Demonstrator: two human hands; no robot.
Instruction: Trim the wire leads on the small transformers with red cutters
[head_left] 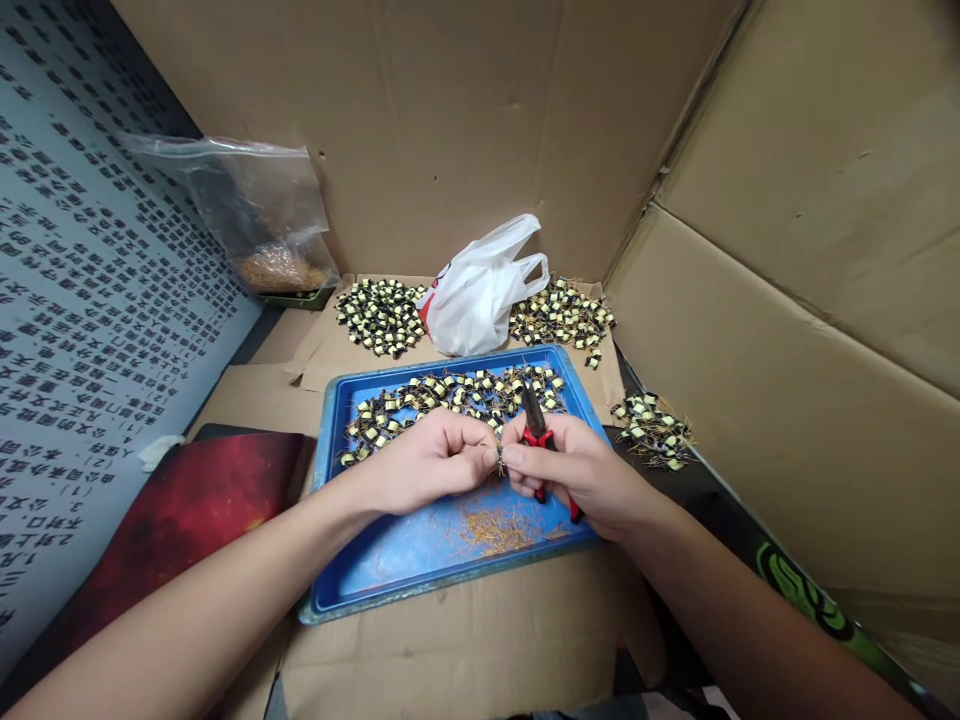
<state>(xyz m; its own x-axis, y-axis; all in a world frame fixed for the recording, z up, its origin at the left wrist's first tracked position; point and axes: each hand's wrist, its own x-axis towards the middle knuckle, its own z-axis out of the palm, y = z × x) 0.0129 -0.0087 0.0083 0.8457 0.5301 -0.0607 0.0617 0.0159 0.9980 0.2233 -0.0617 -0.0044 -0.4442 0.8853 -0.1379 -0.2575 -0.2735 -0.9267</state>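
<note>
Over the blue tray (pixel 375 592), my left hand (pixel 442 460) pinches a small wire-leaded transformer (pixel 500 455), mostly hidden by the fingers. My right hand (pixel 581 470) meets it there, thumb and forefinger closed at the same part. Tucked in the right palm are red-handled pliers (pixel 534 415), their dark jaws pointing up and away from me. Many similar transformers (pixel 382 415), with yellow tape, black ends and copper leads, lie in the far half of the tray. Below my hands, clipped copper wire bits (pixel 499 530) form a loose heap on the tray floor.
Behind the tray lie two transformer piles (pixel 381 318) (pixel 562 315), with a white plastic bag (pixel 480 290) between them. Another pile (pixel 656 432) sits at right. A clear zip bag (pixel 277 250) holds copper bits. Cardboard walls (pixel 465 120) stand behind and right; a red mat (pixel 210 500) lies left.
</note>
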